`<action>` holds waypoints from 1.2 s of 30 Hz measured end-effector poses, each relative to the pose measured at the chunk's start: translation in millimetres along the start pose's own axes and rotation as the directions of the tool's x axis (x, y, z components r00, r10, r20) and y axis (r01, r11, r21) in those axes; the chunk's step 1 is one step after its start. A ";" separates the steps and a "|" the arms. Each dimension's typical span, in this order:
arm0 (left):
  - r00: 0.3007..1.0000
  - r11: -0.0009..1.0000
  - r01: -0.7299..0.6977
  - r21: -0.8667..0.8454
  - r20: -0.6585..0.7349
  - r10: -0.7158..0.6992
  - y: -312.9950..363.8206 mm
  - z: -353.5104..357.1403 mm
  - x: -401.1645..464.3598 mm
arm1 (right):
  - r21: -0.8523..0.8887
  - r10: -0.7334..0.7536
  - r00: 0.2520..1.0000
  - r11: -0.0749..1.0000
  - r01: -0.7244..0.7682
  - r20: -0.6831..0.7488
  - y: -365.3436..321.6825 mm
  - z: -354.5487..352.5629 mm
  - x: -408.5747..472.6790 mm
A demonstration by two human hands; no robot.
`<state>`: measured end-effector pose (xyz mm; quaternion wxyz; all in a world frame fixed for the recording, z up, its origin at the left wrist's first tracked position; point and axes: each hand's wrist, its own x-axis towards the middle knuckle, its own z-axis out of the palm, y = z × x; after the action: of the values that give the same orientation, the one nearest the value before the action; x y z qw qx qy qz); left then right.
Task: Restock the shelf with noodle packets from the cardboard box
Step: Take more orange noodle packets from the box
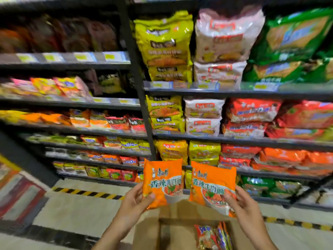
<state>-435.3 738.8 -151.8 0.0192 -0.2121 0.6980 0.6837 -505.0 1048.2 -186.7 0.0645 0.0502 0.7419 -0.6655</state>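
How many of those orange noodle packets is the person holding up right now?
2. One flat orange plastic noodle packet is gripped in the left hand, the other orange packet in the right hand. More may lie hidden in the brown cardboard box.

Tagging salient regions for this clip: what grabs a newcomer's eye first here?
Two matching orange noodle packets held up side by side at bottom centre: the left packet gripped by the left hand, the right packet by the right hand. Just below them sits the open cardboard box with more packets inside. Behind, the dark shelving is packed with yellow, white, green and red noodle multipacks.
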 end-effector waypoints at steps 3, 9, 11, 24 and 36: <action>0.999 0.998 -0.019 -0.055 -0.052 0.016 16.4 -20.8 -15.1 | 0.029 -0.047 0.999 0.999 0.046 0.007 -28.1 18.6 -5.1; 0.986 0.981 -0.119 -0.156 -0.132 0.099 39.2 -90.4 -39.8 | -0.007 -0.116 0.992 0.993 0.117 0.051 -69.4 67.8 -23.1; 0.983 0.975 -0.143 -0.169 -0.139 0.120 39.0 -124.7 -44.9 | -0.016 -0.145 0.987 0.989 0.146 0.071 -80.6 94.4 -32.2; 0.934 0.936 -0.319 -0.152 -0.217 0.283 44.9 -407.1 -109.1 | 0.079 -0.249 0.961 0.967 0.241 0.121 -152.3 373.2 -116.6; 0.852 0.893 -0.448 -0.045 -0.324 0.411 70.5 -542.3 -109.7 | 0.103 -0.369 0.897 0.929 0.354 0.243 -220.1 503.0 -123.2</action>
<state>-215.5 244.7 -15.4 -0.2552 -0.1545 0.6803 0.6695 -404.2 525.6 -4.0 0.0346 -0.1739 0.7043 -0.6874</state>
